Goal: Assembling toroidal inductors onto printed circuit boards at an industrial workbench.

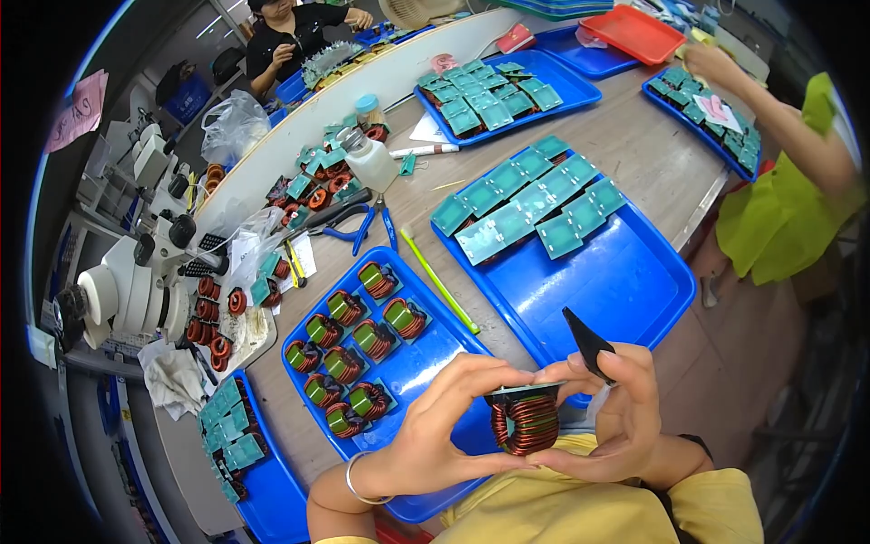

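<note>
Left hand (435, 435), right hand (616, 412), ribbed copper coil (524, 422), glossy blue tray (412, 363)

head cam | worn on head, looks down | close over hands (507, 426) | workbench (634, 145) beyond

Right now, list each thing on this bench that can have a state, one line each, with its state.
Left hand: gripping the coil.
Right hand: gripping the coil, black tweezers tucked between fingers.
Coil: held up, green board on top.
Near tray: part filled with coils.
Middle tray: boards fill its far half.
Squeeze bottle: upright, capped.
Blue pliers: lying flat.
</note>
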Available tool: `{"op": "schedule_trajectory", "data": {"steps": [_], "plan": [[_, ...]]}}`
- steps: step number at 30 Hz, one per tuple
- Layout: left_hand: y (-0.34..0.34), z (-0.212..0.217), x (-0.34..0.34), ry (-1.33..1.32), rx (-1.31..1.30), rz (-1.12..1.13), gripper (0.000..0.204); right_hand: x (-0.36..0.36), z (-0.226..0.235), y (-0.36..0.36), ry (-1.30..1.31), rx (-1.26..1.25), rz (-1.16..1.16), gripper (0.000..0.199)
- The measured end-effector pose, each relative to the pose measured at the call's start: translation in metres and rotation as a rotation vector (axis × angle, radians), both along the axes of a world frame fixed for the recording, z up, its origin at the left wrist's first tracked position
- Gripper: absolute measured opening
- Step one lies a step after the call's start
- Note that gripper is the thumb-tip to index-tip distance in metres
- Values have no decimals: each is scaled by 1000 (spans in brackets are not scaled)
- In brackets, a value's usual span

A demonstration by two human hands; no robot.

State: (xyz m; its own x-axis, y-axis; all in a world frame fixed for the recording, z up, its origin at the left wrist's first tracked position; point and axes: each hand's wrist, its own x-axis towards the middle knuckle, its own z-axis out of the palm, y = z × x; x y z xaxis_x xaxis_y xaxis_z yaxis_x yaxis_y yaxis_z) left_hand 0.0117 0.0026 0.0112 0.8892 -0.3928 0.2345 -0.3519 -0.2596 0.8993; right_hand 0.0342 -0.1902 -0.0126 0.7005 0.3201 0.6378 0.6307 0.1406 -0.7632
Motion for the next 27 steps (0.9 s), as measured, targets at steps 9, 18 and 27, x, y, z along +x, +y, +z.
{"op": "schedule_trajectory", "data": {"steps": [9, 18, 27], "plan": [[-4, -8, -4, 254, -413, -4, 64, 10, 17, -16, -12, -191, 10, 101], [1, 1, 2, 227, -357, -20, 67, 7, 1, -15, 88, -217, 35, 97], [2, -8, 4, 50, -294, 38, 68, 7, -9, -9, 195, -128, 129, 92]]}}
